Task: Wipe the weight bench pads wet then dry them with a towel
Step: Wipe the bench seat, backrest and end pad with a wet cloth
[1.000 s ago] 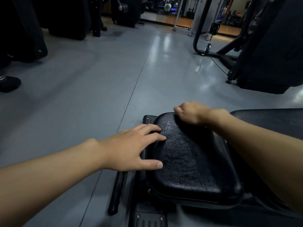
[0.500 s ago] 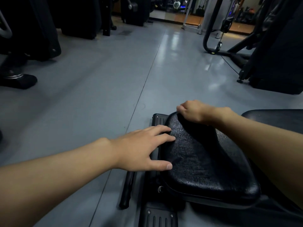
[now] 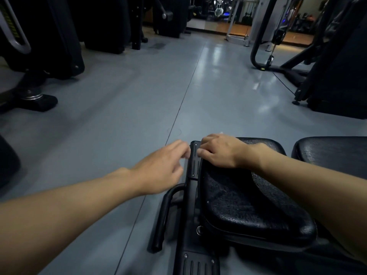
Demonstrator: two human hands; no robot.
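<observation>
2 hands at far corner of the seat pad: right hand rests on it, fingers curled, cloth underneath? can't tell; left hand just beside, blurry, fingers loose, empty. Pad runs back twd camera.

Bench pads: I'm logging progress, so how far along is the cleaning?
The seat pad glistens in speckles, so it looks wiped wet. The right hand rests on its far end, any cloth hidden; the left hand hovers, blurred. Drying remains: no towel shows.
</observation>
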